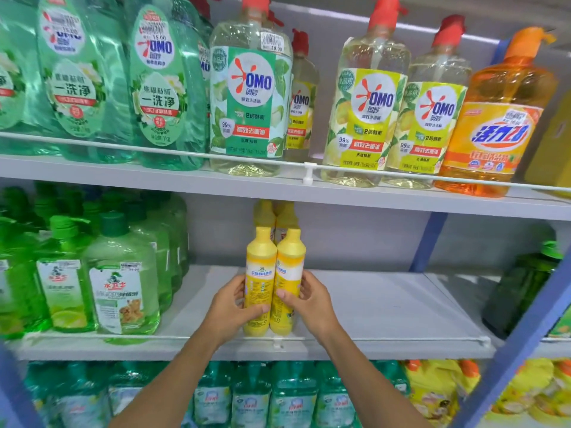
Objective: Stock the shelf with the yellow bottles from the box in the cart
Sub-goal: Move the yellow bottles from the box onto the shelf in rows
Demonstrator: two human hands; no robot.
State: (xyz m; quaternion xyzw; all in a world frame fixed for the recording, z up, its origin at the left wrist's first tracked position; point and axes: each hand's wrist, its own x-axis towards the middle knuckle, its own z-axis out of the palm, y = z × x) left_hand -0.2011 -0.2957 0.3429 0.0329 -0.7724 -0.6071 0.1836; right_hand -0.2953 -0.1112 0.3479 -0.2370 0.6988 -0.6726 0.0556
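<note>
Two yellow bottles at the shelf's front edge, a hand on each.

Left hand (230, 307) wraps its fingers around the left yellow bottle (259, 284), right hand (313, 299) clasps the right yellow bottle (285, 285); both stand upright and touching on the middle shelf (386, 307), just behind the front rail (370, 338). More yellow bottles (275, 216) line up directly behind; green bottles (120, 276) sit left.

Both hands (272, 304) clasp two upright yellow bottles (273, 282) on the shelf (386, 307).
</note>
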